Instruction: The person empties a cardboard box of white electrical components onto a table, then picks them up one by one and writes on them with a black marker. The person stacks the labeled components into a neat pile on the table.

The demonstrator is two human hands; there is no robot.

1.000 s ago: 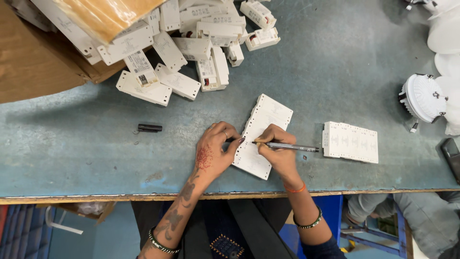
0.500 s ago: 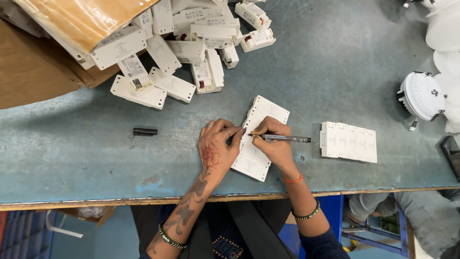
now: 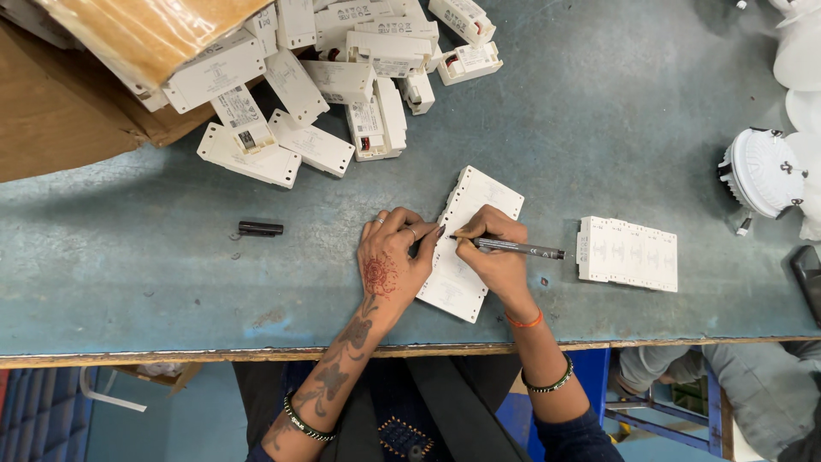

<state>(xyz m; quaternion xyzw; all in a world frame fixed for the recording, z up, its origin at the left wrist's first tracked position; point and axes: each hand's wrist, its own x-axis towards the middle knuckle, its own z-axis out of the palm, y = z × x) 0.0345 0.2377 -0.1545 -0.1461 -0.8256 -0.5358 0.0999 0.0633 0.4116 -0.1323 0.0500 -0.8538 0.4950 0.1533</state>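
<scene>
Pen tip has crept up the card's left edge since a second ago.
Right hand (image 3: 496, 257) grips the pen (image 3: 517, 249); left hand (image 3: 389, 265) lies flat, pinning the card (image 3: 479, 201).

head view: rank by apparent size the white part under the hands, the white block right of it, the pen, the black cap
1. white part under the left hand and white block: look alike, and the part is partly covered, so no ranking.
2. pen, held in the right hand.
3. black cap, smallest.
</scene>
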